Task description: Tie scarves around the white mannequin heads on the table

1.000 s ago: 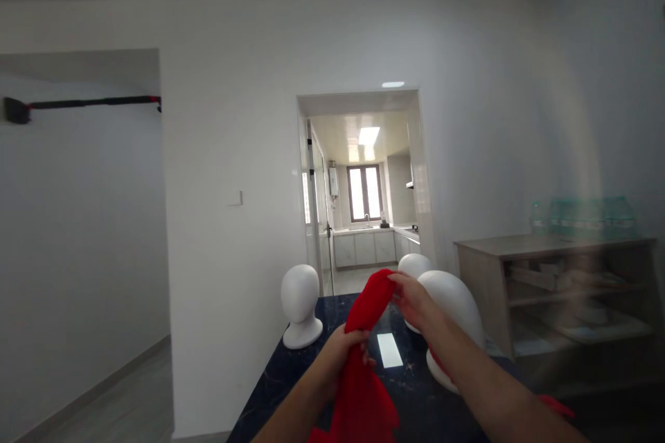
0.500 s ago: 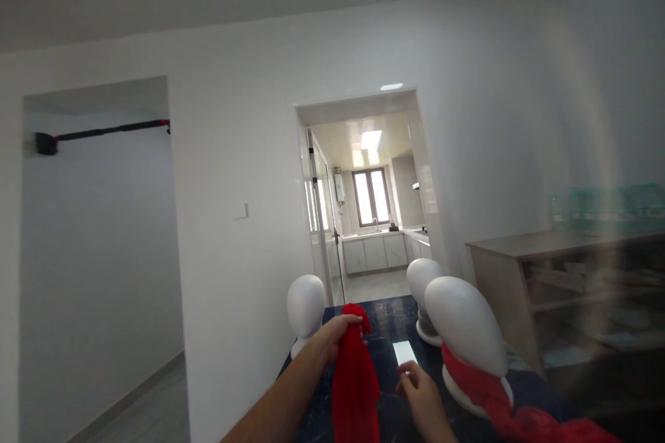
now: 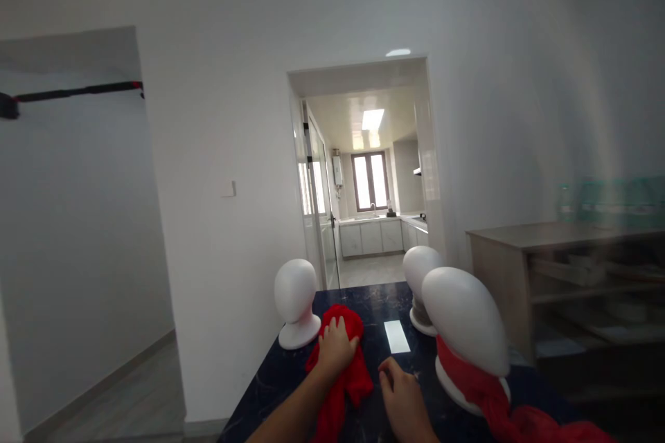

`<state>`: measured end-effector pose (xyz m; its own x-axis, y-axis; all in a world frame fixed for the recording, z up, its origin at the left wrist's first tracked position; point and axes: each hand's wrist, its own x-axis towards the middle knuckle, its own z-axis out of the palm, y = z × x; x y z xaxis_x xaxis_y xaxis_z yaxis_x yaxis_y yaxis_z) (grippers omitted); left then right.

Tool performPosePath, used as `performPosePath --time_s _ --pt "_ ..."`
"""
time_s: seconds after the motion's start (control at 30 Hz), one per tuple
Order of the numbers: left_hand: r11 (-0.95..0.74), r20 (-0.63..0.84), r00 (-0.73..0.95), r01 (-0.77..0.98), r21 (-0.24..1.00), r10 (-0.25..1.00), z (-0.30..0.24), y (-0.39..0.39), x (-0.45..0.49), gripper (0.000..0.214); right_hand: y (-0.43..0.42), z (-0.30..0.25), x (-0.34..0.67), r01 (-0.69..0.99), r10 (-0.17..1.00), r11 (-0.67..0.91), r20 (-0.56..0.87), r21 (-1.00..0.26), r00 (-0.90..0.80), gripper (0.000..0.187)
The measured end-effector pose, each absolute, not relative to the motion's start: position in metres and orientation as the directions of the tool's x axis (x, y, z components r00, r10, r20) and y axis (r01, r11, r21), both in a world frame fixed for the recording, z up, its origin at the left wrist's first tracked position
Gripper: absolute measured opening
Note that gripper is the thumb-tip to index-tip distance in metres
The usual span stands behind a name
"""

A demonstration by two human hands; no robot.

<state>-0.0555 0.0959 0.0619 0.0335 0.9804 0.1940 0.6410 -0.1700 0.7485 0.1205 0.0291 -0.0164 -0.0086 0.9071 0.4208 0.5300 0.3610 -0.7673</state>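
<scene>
A red scarf (image 3: 358, 377) lies bunched on the dark blue marbled table (image 3: 377, 301), its end trailing toward me. My left hand (image 3: 337, 349) rests on top of it with the fingers spread. To the right, my right hand (image 3: 402, 394) hovers low over the table, fingers curled in and nothing visible in them. The nearest white mannequin head (image 3: 465, 315) has a sheer red scarf (image 3: 470, 377) around its neck, trailing off to the right. Another white mannequin head (image 3: 295, 294) stands bare just left of the bunched scarf.
A third white mannequin head (image 3: 422, 273), grey about its neck, stands behind the nearest one. On the right is a wooden shelf unit (image 3: 499, 277) with a bottle (image 3: 565, 203) on top. Beyond the table, a doorway opens to a kitchen (image 3: 371, 239).
My left hand has lowered the hanging red scarf onto the table, and its grip has become spread fingers on top. My right hand has shifted slightly left. The camera view has tilted down.
</scene>
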Motion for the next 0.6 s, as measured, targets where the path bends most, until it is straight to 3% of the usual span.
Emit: performPosePath --time_s 0.07,0.13,0.27,0.4,0.5,0.6 --pt "-0.122 0.193 0.004 0.784 0.608 0.981 0.033 0.083 -0.050 0.064 0.027 -0.014 0.120 0.539 0.908 0.360 0.419 -0.761 -0.014 0.026" --pt "-0.134 0.175 0.042 0.816 0.562 0.984 0.009 0.067 -0.045 0.068 0.026 -0.011 0.120 0.544 0.906 0.362 0.423 -0.757 -0.015 0.026" --pt "-0.295 0.307 0.077 0.564 0.771 0.949 -0.014 0.034 -0.041 0.056 0.020 -0.001 0.119 0.546 0.895 0.381 0.445 -0.746 -0.016 0.025" --pt "-0.474 0.573 -0.069 0.486 0.734 0.817 -0.015 0.018 -0.050 0.043 0.003 0.020 0.123 0.529 0.796 0.489 0.602 -0.694 0.054 0.025" --pt "-0.450 0.574 -0.164 0.465 0.762 0.802 -0.015 0.018 -0.055 0.041 -0.013 0.050 0.145 0.505 0.626 0.569 0.740 -0.649 0.245 0.031" --pt "-0.386 0.498 -0.236 0.396 0.833 0.834 -0.017 0.024 -0.054 0.047 -0.023 0.080 0.200 0.511 0.483 0.521 0.730 -0.684 0.484 0.040"
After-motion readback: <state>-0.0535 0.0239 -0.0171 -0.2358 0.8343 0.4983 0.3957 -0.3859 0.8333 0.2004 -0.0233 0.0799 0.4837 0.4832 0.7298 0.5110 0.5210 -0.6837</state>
